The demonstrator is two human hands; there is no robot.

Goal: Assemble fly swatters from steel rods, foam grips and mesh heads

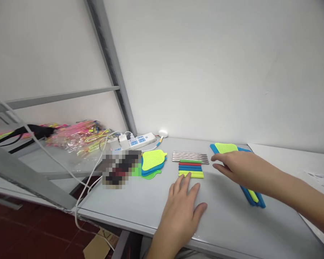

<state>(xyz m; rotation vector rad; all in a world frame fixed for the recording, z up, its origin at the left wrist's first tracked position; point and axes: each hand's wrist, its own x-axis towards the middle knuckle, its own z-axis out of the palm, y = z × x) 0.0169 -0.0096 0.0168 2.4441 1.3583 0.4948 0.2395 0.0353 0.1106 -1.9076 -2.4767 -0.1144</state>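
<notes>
My left hand [181,205] lies open on the table, fingers spread, its fingertips at the near edge of a row of coloured plastic handles [190,168] in green, red, blue and yellow. Just behind these handles lies a row of metal rods [190,156]. My right hand [232,166] hovers to the right of the rods, thumb and forefinger apart, with nothing visible between them. It partly hides a pile of fly swatters [226,147] with blue and yellow parts. Left of the rods is a stack of loose fly swatter heads [153,160] in yellow, blue and green.
A white power strip [137,141] with plugs and cables stands at the back left, near a round white device [163,133]. A grey metal frame [108,54] rises on the left. Bagged colourful items [75,136] lie beyond it. Printed paper [313,172] covers the right side.
</notes>
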